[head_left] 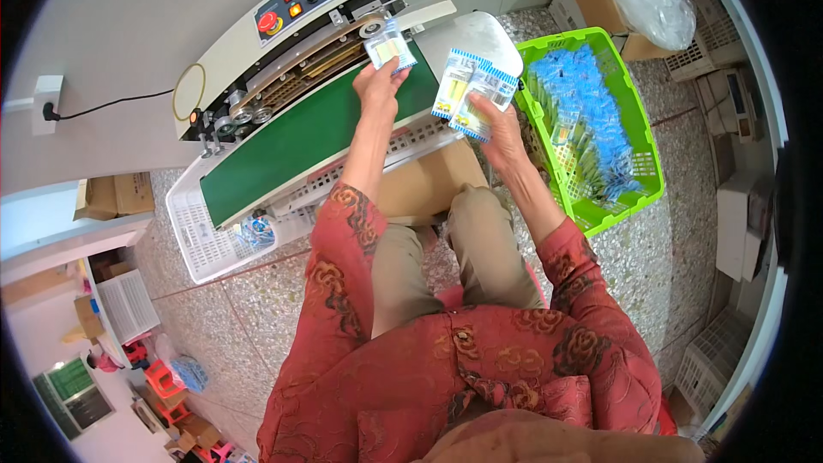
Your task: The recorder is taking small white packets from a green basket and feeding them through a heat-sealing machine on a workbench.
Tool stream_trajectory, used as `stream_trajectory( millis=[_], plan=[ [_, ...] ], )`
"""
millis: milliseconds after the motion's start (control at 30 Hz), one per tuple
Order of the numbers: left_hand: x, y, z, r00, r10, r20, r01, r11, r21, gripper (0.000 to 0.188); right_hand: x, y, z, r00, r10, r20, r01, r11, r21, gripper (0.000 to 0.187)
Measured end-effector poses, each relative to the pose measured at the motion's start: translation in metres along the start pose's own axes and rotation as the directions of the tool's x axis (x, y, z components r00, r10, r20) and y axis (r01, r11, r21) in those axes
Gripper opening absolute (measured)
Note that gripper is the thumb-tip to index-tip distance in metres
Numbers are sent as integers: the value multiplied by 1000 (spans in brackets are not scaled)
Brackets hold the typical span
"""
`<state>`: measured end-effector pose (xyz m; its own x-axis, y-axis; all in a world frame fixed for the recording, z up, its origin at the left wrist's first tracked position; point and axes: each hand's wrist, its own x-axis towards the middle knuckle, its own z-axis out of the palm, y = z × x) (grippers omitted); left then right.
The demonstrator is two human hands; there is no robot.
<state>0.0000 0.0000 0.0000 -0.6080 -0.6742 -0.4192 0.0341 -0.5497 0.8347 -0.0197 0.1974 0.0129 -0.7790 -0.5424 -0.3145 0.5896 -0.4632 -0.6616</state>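
Above a speckled floor (253, 313), the left hand (377, 87) pinches one packet (387, 46) by the machine's (250, 53) rollers, over the green belt (283, 159), while the right hand (504, 130) holds more packets (455, 84) (apparently the feeding step, which calls for a straight edge).

Two hands (377, 90) (504, 133), one conveyor machine (291, 150), one green basket (649, 133) and apparently three held packets (388, 45) (452, 90) (492, 86)
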Motion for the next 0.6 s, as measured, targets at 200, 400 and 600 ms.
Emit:
stream_trajectory(
  millis=[200,400,600],
  plan=[
    [-7,11,-29,990,14,-137,-25,996,-85,21,5,9,4,999,34,-4,-33,999,24,31],
    [-36,11,-41,992,-126,10,126,979,-163,32,5,11,11,999,28,33,-29,999,23,32],
    [-82,5,3,948,-164,273,86,957,277,34,5,11,12,1000,28,-4,-28,1000,1,31]
  ],
)
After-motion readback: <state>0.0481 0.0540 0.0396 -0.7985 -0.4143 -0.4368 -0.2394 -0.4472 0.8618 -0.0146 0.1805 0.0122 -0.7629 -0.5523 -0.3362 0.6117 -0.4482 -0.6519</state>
